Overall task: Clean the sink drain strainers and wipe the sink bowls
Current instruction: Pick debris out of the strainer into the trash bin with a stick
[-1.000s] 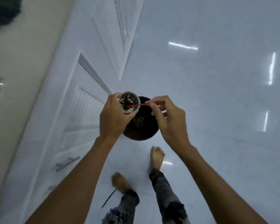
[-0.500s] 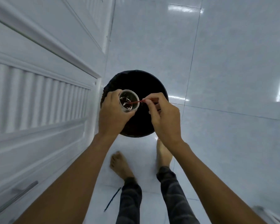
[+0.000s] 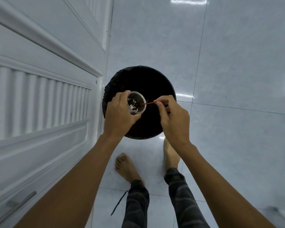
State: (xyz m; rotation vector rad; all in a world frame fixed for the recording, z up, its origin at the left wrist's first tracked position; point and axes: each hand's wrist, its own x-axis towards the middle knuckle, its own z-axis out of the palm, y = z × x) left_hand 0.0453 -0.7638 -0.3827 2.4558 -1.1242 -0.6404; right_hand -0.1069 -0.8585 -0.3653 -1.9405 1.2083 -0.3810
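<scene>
My left hand (image 3: 119, 116) grips a small metal sink strainer cup (image 3: 136, 103), held tilted over a round black bin (image 3: 138, 76) on the floor. Dark and whitish debris clings inside the cup. My right hand (image 3: 173, 117) pinches a thin red stick (image 3: 147, 103) whose tip pokes into the cup's mouth. Both hands hover above the bin's opening. No sink is in view.
White panelled cabinet doors (image 3: 39, 96) with a metal handle (image 3: 21, 203) run along the left. Glossy white floor tiles (image 3: 237, 71) spread to the right. My bare feet (image 3: 125, 165) stand just behind the bin. A dark thin strip (image 3: 118, 203) lies on the floor.
My view has tipped down and closer to the bin, which now fills more of the frame. The red stick has stayed in the cup, with the cup tilted more to the right.
</scene>
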